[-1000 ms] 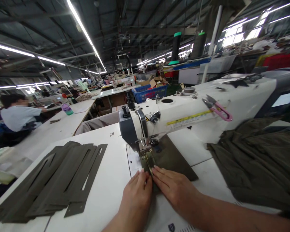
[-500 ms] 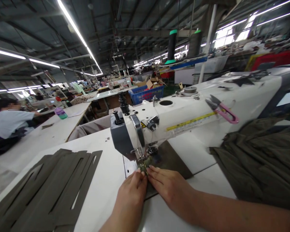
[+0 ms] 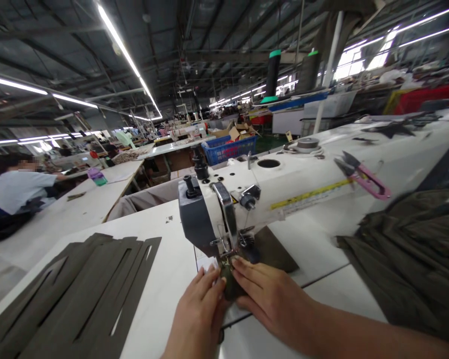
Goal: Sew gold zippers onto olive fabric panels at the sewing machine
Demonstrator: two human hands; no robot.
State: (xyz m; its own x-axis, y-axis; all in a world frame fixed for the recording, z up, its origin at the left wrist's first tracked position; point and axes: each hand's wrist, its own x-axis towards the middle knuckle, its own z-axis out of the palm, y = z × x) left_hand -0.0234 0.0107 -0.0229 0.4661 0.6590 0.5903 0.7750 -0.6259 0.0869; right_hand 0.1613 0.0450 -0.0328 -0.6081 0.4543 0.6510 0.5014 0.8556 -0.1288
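Both hands now sit closer to the needle than a second ago, and less of the dark strip shows near the person. At the left of the white tabletop (image 3: 164, 289), a fanned stack of olive-grey slotted fabric pieces (image 3: 78, 294) lies well apart from the machine, probably set there for easy reach. The left hand (image 3: 198, 311) rests with its fingers (image 3: 209, 279) stretched out and pressed flat on the narrow olive fabric piece (image 3: 230, 288), gripping nothing. That piece lies under the metal presser foot (image 3: 224, 255) of the white industrial sewing machine (image 3: 303, 184). The right hand (image 3: 271, 296) mirrors the left on the other edge, fingers spread flat, so it seems the cloth is steadied from both sides. Pink-handled thread snips (image 3: 362, 174) lie on the machine arm. A crumpled heap of dark olive cloth (image 3: 411, 269) lies at the right.
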